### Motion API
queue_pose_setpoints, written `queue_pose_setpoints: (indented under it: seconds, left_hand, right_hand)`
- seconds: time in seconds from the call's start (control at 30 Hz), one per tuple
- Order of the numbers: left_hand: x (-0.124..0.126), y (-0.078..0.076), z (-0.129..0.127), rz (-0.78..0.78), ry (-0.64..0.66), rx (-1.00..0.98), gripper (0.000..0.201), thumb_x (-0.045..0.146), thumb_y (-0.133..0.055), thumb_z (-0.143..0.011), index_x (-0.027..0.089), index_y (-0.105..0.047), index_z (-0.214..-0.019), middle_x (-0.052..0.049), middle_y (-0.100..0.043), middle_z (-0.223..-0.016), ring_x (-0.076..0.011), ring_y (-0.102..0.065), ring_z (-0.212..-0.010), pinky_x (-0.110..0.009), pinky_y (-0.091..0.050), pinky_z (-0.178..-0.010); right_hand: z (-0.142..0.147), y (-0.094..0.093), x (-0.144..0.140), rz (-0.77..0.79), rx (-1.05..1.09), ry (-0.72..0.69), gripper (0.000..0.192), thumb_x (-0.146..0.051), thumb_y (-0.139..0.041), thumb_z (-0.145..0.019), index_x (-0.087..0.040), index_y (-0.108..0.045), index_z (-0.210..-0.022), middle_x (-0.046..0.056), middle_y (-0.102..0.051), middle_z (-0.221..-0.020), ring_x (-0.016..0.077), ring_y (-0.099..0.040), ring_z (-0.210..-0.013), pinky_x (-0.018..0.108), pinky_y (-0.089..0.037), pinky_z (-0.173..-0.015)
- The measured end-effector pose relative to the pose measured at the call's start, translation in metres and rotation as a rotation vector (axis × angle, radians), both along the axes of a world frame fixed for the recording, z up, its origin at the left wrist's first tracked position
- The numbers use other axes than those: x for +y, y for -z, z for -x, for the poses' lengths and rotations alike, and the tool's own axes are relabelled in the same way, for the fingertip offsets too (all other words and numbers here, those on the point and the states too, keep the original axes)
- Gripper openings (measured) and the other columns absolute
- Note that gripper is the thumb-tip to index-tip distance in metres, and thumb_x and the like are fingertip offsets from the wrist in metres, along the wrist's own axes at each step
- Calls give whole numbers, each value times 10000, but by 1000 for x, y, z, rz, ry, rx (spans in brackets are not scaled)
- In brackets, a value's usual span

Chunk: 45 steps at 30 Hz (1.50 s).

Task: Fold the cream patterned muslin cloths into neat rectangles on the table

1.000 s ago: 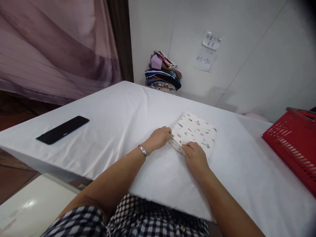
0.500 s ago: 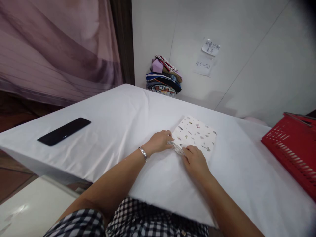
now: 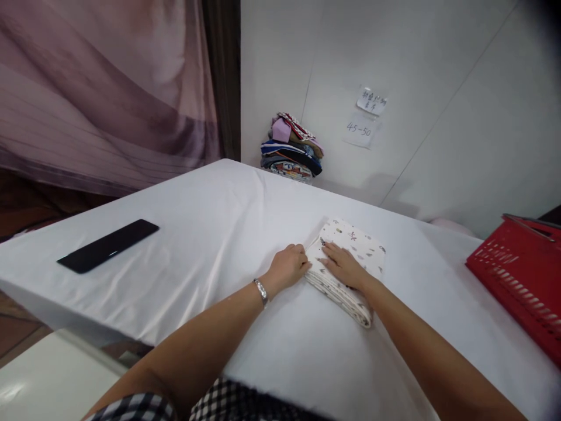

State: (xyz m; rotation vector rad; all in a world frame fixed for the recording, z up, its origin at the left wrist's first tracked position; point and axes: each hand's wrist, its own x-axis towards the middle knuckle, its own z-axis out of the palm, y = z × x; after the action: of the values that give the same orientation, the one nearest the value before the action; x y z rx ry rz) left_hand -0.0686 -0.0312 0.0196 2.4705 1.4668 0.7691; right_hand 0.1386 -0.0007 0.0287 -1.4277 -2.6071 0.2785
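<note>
Your two hands are on one folded printed cloth (image 3: pixel 366 254), toward the right of one white-covered table (image 3: pixel 197 234).

From left to right: one pinkish curtain (image 3: pixel 109 76) hangs at the far left, and one flat black slab (image 3: pixel 109 245) lies on the table's left side; your left hand (image 3: pixel 287 268), with one silvery bracelet (image 3: pixel 262 291) at the wrist, has its fingers nearly closed, pinching the cloth's left edge; beyond it, at the far side, rises one stack of folded fabrics (image 3: pixel 291 149), too crowded to count; your right hand (image 3: pixel 344 266) is spread, palm down on the cloth's top, gripping nothing; two paper notes (image 3: pixel 359 130) are on the far wall (image 3: pixel 416 88), the lower reading "45-50"; one red basket (image 3: pixel 521 275) stands at the right, well apart from the cloth.
</note>
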Motion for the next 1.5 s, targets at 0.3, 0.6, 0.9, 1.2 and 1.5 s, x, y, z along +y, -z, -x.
queue_pose_setpoints:
  seconds: [0.3,0.6,0.9,1.2,1.5]
  left_hand:
    - [2,1,2,29,10,-16,256,286,-502,-862,188,-639,-670,-31,-601,-840,-174,-527,-811,-278,-423,-588]
    - [2,-3,2,113,7,-45,261,266,-490,-865,179,-610,-650,-17,-598,-863,-159,-519,-841,-265,-411,-623]
    - [4,-3,2,160,11,-81,255,248,-489,-849,174,-577,-621,-12,-589,-860,-146,-520,-841,-248,-394,-614]
    - [5,-2,2,178,12,-110,228,250,-508,-844,174,-569,-638,0,-578,-864,-132,-511,-826,-246,-391,-626]
    - [6,-2,1,201,5,-124,223,235,-510,-835,168,-549,-625,1,-575,-857,-135,-508,-829,-243,-385,-624]
  right_hand:
    - [12,-1,27,69,-40,-29,583,-547,-272,-912,-241,-318,-1406,88,-221,-1499,246,-149,-1386,498,-171,-1080]
    - [-2,10,75,23,-66,101,600,-545,-252,-912,-208,-321,-1404,89,-207,-1505,258,-144,-1385,481,-166,-1081]
    - [-43,6,135,-33,-151,456,449,-402,-320,-919,-158,-471,-1265,132,-571,-1237,250,-517,-1129,335,-374,-910]
    - [-52,11,155,-20,-171,506,475,-494,-281,-920,-149,-583,-1045,140,-650,-1037,253,-588,-979,313,-401,-775]
    - [-49,5,160,25,-163,514,519,-522,-245,-919,-158,-613,-952,139,-660,-991,250,-597,-934,311,-403,-733]
